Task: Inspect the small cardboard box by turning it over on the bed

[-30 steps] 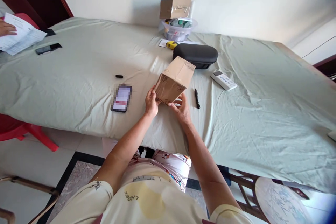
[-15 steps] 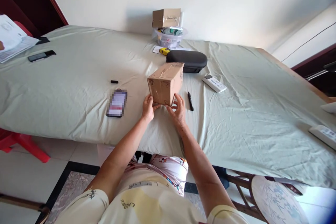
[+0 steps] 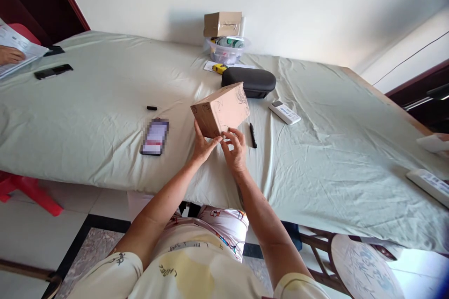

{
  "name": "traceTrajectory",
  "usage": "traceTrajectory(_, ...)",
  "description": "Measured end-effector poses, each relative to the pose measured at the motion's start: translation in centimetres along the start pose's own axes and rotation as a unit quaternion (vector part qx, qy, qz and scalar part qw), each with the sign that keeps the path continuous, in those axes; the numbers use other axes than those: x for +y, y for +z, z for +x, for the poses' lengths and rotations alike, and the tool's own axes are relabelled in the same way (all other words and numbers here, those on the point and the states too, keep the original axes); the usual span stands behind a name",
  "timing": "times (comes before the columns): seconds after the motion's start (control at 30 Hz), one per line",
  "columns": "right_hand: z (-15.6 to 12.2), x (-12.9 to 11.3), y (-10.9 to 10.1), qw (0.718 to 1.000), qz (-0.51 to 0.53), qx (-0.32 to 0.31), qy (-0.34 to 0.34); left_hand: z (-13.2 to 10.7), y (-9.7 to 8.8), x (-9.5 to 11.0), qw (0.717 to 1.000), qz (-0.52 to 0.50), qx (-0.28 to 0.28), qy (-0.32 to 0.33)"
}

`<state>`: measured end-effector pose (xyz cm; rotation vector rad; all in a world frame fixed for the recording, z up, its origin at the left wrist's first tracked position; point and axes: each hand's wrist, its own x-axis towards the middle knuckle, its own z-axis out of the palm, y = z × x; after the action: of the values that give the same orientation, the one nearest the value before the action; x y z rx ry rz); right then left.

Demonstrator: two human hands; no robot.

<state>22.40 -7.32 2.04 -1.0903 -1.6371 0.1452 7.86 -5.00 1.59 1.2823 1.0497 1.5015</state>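
Note:
A cardboard box [image 3: 228, 108] with dark scribbled marks on its sides is turned at an angle in front of me. My left hand [image 3: 203, 147] grips its lower near end, thumb and fingers against the cardboard. At the bottom near corner, my right hand [image 3: 234, 149] has bent fingers touching the box, its fingertips close to my left thumb. A black pen [image 3: 253, 135] lies just right of my right hand. On the left are a phone [image 3: 155, 137] with a blurred screen and a small black pen cap [image 3: 152, 108].
Behind the box lie a black hard case [image 3: 248, 81], a yellow tape measure [image 3: 219, 68] and a plastic tub [image 3: 228, 52] under another carton [image 3: 222, 24]. A white device [image 3: 285, 112] lies to the right. At far left, another person's hand [image 3: 10, 55] rests on papers near a dark phone [image 3: 54, 71].
The box has turned and tilted, so its marked right side faces me more. My left hand has shifted along its lower edge. The other person's hand has moved further into view on the papers.

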Motion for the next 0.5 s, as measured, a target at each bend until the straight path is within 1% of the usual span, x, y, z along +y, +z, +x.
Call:
traceTrajectory(0.1,-0.12,-0.12,0.27,1.000,0.000,-0.005,-0.025,-0.33,-0.17,0.10,0.998,0.058,0.007,0.036)
traceTrajectory(0.2,-0.20,-0.22,0.42,0.999,-0.002,0.002,-0.050,-0.33,-0.27,0.17,0.992,0.115,0.023,0.054)
traceTrajectory(0.27,-0.23,-0.18,0.42,0.999,-0.005,-0.002,-0.051,-0.21,-0.21,0.15,0.988,0.135,0.031,0.061)
traceTrajectory(0.37,-0.26,0.02,0.40,0.999,-0.016,-0.026,-0.034,-0.08,-0.13,0.15,0.987,0.143,0.041,0.062)
traceTrajectory(0.5,-0.24,0.26,0.43,0.999,-0.007,-0.035,-0.017,-0.04,-0.45,0.52,0.992,0.109,0.040,0.055)
